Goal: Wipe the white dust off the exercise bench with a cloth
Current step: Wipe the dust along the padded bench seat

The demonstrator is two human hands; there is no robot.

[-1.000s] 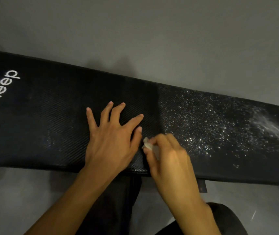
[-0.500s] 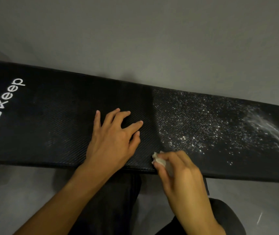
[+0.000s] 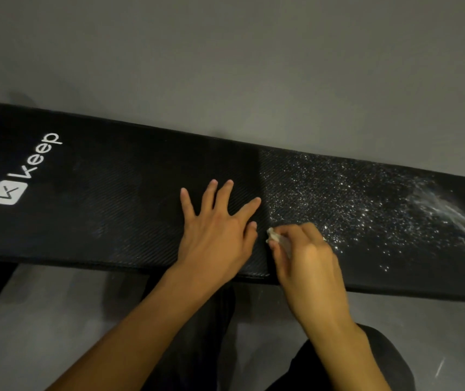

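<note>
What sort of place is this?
Probably a home gym or workout corner: a black padded exercise bench with a Keep logo, white dust on it, on a plain grey floor.

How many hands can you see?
2: the left hand lies flat on the bench; the right hand, just beside it, pinches the cloth.

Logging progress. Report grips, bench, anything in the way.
Left grip flat on bench, fingers spread. Right grip pinches cloth at near-left edge of dust. Right half still dusty, left half mostly clean. Nothing in the way.
</note>
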